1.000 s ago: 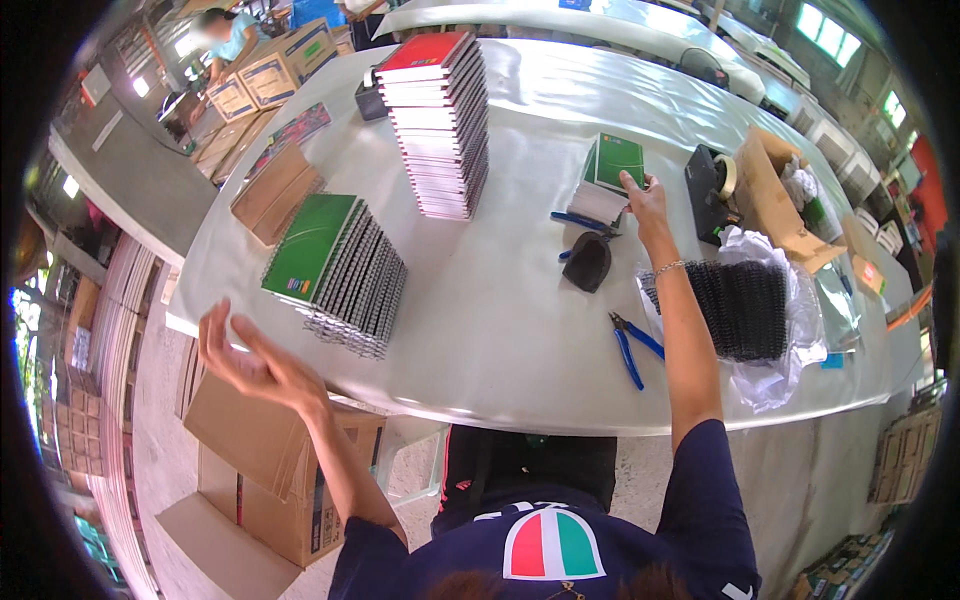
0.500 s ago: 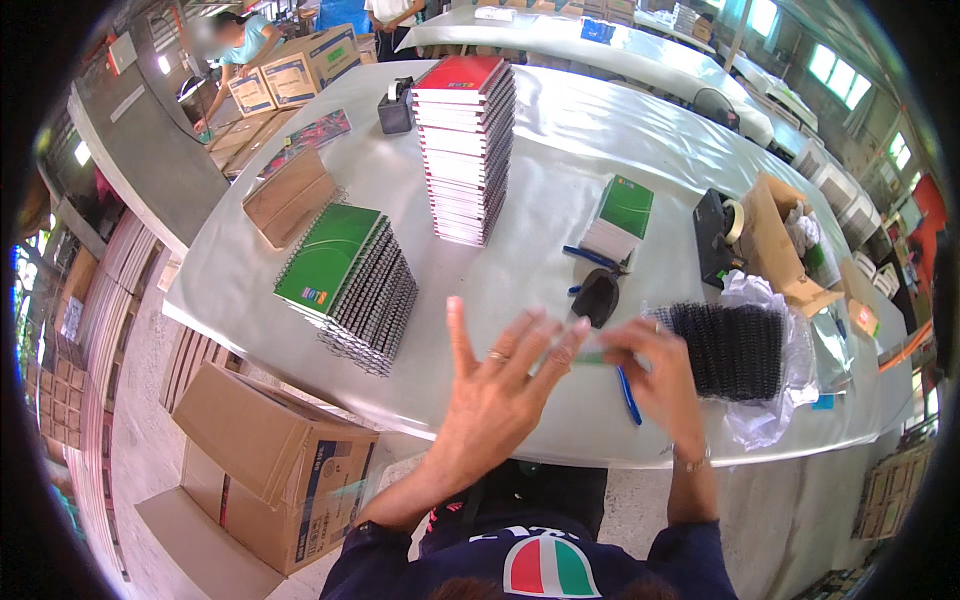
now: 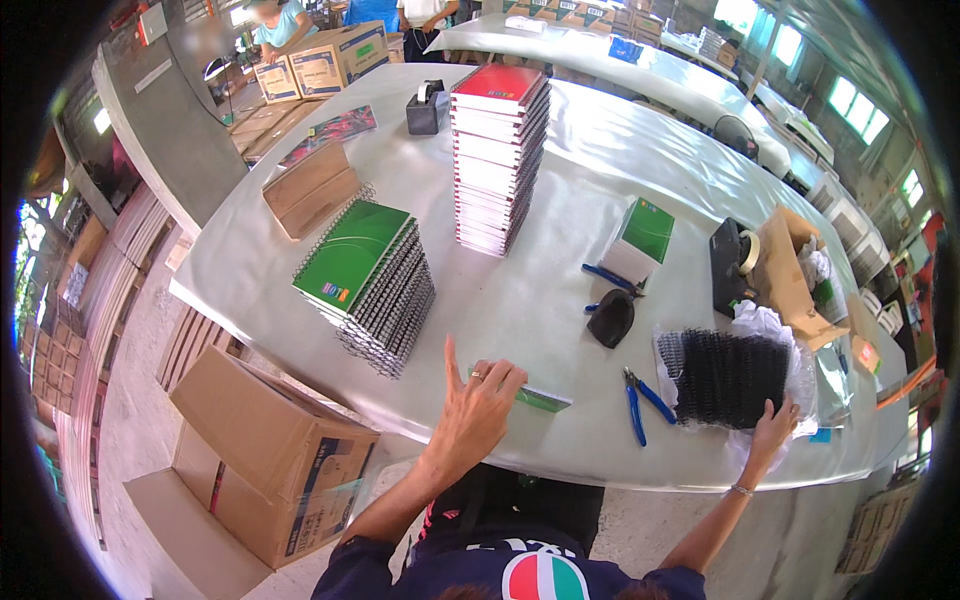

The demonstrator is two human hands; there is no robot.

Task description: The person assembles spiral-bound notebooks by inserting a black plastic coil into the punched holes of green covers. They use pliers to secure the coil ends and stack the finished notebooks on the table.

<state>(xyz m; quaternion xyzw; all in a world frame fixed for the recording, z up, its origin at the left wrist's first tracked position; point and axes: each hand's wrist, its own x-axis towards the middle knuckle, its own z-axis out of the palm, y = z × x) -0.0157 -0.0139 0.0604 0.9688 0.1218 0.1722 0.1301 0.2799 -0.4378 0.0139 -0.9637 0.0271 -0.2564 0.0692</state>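
The left hand (image 3: 478, 405) rests on the near part of the table (image 3: 560, 180), fingers spread, fingertips pressing down on a green-covered notebook (image 3: 535, 398). Most of that notebook is hidden under the hand; only a thin green strip shows to its right, and whether it has a spiral cannot be made out.

The right hand (image 3: 773, 428) lies at the table's near right edge, fingers loosely apart, touching the front of a bag of black spirals (image 3: 735, 375); whether it grips a coil or just the plastic cannot be told. The bag's clear wrap blurs into the crumpled paper beyond it.

Blue pliers (image 3: 640, 398) lie on the table between the two hands, just left of the bag. A small black tool (image 3: 612, 318) sits beyond them, its shape unclear. Farther in on the table stand a slanted green stack (image 3: 365, 270) to the left, a tall red-topped stack (image 3: 497, 160) in the middle and one green pad (image 3: 640, 238) to the right. A tape dispenser (image 3: 733, 262) sits right of that pad. Below the table's left edge a carton (image 3: 270, 450) is partly cut off by the table edge.
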